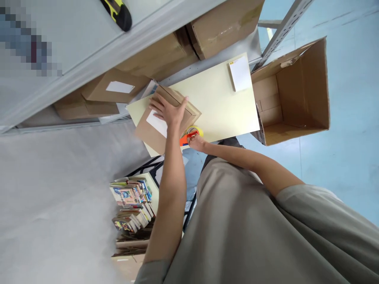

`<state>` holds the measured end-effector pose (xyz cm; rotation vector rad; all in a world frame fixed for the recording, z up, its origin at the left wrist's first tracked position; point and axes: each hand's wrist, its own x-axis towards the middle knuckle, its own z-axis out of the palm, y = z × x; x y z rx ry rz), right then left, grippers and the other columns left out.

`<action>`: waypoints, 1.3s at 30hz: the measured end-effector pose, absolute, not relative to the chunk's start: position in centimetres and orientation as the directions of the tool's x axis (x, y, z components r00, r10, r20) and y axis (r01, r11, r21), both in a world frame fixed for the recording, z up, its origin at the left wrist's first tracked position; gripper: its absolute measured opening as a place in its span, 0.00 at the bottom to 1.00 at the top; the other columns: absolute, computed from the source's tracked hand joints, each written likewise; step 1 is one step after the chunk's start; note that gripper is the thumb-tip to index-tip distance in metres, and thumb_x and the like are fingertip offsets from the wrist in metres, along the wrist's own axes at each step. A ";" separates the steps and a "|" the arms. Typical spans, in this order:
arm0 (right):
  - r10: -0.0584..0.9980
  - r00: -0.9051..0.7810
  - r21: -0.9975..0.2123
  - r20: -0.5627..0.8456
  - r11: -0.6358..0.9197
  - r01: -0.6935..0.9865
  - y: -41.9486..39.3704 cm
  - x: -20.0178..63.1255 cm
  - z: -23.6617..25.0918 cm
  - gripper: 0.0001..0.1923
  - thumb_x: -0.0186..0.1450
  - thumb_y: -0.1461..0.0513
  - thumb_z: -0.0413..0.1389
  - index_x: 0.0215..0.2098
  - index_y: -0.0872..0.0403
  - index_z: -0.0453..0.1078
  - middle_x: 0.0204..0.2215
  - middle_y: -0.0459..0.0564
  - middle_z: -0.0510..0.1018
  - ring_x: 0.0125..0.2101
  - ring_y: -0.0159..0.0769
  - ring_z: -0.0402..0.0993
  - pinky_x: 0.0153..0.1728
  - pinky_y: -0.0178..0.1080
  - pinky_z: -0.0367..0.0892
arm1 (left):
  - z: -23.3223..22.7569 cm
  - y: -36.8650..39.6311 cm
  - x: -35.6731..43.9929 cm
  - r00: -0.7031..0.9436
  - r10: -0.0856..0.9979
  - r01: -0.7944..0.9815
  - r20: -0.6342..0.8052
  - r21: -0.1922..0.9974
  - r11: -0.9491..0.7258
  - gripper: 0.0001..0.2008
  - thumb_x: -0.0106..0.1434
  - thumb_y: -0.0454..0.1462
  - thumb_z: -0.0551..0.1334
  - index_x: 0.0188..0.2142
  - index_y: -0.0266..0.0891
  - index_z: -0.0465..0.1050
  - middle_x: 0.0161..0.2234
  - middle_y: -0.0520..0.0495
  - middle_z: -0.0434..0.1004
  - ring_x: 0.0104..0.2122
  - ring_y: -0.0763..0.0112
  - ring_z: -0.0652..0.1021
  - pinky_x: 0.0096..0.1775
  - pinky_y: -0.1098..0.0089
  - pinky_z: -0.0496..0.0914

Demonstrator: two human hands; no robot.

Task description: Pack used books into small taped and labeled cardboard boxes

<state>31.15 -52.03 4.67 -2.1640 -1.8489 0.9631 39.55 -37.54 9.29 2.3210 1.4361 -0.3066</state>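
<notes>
A brown cardboard box (151, 136) with a white label lies at an angle on a pale cream tabletop (219, 106). My left hand (171, 112) rests on top of it, fingers and thumb spread. Close by the box's near side, my right hand (196, 142) is closed around an orange-red tape dispenser (184, 139) with a yellow roll. Whether the tape touches the box cannot be made out, as my hand and forearm cover part of it. At the tabletop's far right corner lies a white pad or stack of labels (240, 73).
An open cardboard carton (302, 94) stands right of the tabletop. Beyond it, a grey metal shelf (89, 59) holds several boxes (227, 25), and a yellow-black tool (120, 14) lies on its upper level. Books (133, 197) and flattened cardboard (133, 244) are at lower left.
</notes>
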 end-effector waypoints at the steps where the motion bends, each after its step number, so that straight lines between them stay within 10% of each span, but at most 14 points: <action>1: 0.919 0.051 -0.480 -0.391 -0.251 0.841 -52.2 31.2 4.6 0.29 0.74 0.76 0.45 0.69 0.71 0.74 0.56 0.71 0.89 0.55 0.51 0.89 0.55 0.48 0.79 | 9.1 -38.3 40.0 0.448 0.809 0.894 -0.380 0.184 -0.409 0.66 0.62 0.57 0.75 0.88 0.41 0.43 0.88 0.32 0.26 0.86 0.34 0.28 0.80 0.27 0.34; 16: 0.782 0.382 -0.234 -0.493 -0.542 0.807 -67.6 48.3 2.5 0.32 0.85 0.59 0.39 0.76 0.77 0.59 0.57 0.80 0.84 0.57 0.62 0.85 0.62 0.57 0.68 | 8.5 -40.8 37.7 0.673 0.629 0.737 -0.390 0.287 -0.611 0.70 0.57 0.42 0.78 0.88 0.34 0.38 0.88 0.29 0.23 0.84 0.28 0.23 0.78 0.24 0.27; 25: 0.849 0.142 -0.287 -0.509 -0.323 0.902 -62.4 45.5 3.3 0.31 0.84 0.61 0.43 0.77 0.76 0.60 0.57 0.77 0.85 0.57 0.59 0.84 0.63 0.54 0.66 | 10.4 -42.4 33.8 0.796 0.450 0.583 -0.404 0.310 -0.751 0.63 0.63 0.45 0.78 0.87 0.33 0.45 0.88 0.29 0.32 0.86 0.30 0.32 0.81 0.33 0.27; 39: 0.859 0.006 -0.423 -0.512 -0.259 0.868 -62.6 44.4 3.8 0.32 0.83 0.63 0.42 0.79 0.73 0.60 0.62 0.77 0.83 0.61 0.58 0.83 0.65 0.52 0.63 | 11.5 -43.3 31.7 0.788 0.480 0.614 -0.387 0.428 -0.663 0.45 0.74 0.51 0.70 0.84 0.42 0.61 0.88 0.35 0.42 0.87 0.35 0.33 0.81 0.29 0.32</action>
